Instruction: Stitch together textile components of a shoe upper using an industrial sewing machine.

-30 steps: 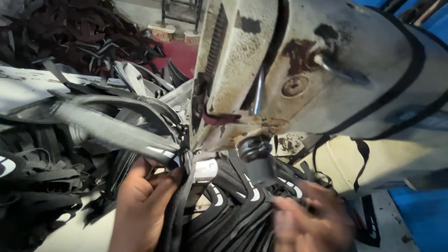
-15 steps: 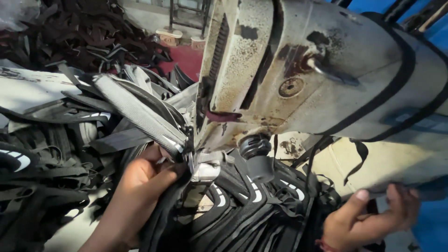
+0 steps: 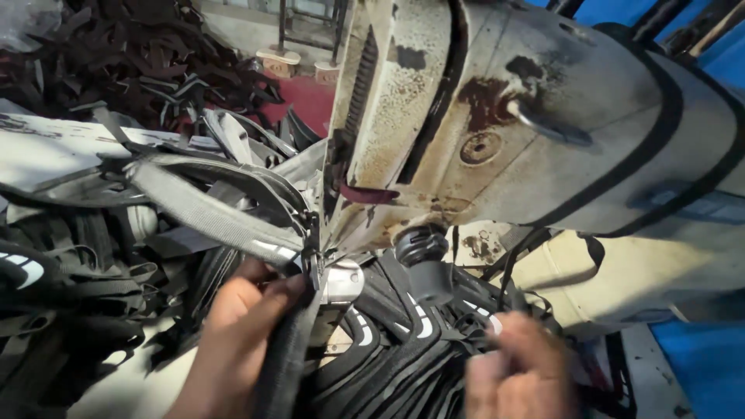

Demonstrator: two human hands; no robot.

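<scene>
Head view: left hand (image 3: 240,326) pinches a dark strap (image 3: 283,365) right at the sewing machine's (image 3: 504,124) presser foot (image 3: 341,281). Right hand (image 3: 520,372) is blurred, grip unclear, over black strap pieces (image 3: 396,349). Strap piles (image 3: 70,279) crowd the left edge, leaving little room.

The right hand (image 3: 521,371) is blurred, its grip perhaps on nothing; the machine (image 3: 528,132) hides the needle, and the frame cuts both wrists.
</scene>
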